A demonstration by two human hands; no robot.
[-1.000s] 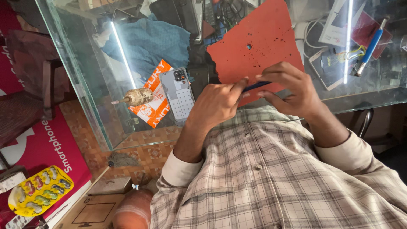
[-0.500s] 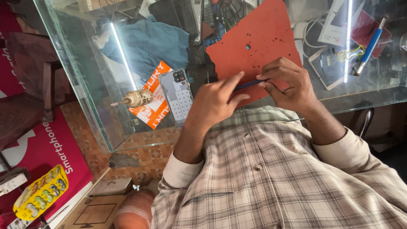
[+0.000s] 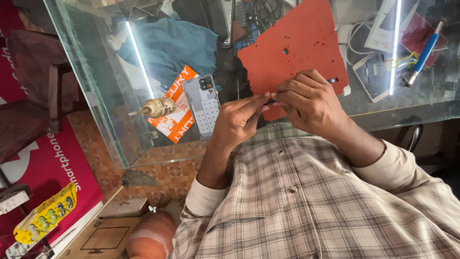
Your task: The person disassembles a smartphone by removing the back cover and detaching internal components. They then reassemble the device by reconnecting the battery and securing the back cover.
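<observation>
My left hand (image 3: 237, 120) and my right hand (image 3: 311, 103) meet over the near edge of a red work mat (image 3: 292, 52) on a glass counter (image 3: 105, 105). Together they pinch a thin blue-handled tool (image 3: 331, 80); its dark shaft shows between my fingertips, and most of it is hidden by my right hand. Left of my hands a grey phone (image 3: 205, 105) lies back-up on an orange packet (image 3: 175, 112). My checked shirt fills the bottom of the view.
A blue cloth (image 3: 172, 45) lies at the back left, and a wound spool (image 3: 158, 106) sits beside the packet. A blue pen-like tool (image 3: 424, 50), cables and a phone lie at the right. Below the counter are a yellow blister tray (image 3: 45, 218) and a red poster (image 3: 52, 168).
Both hands have drawn closer together and shifted slightly toward me at the mat's edge; my right hand now covers more of the blue tool.
</observation>
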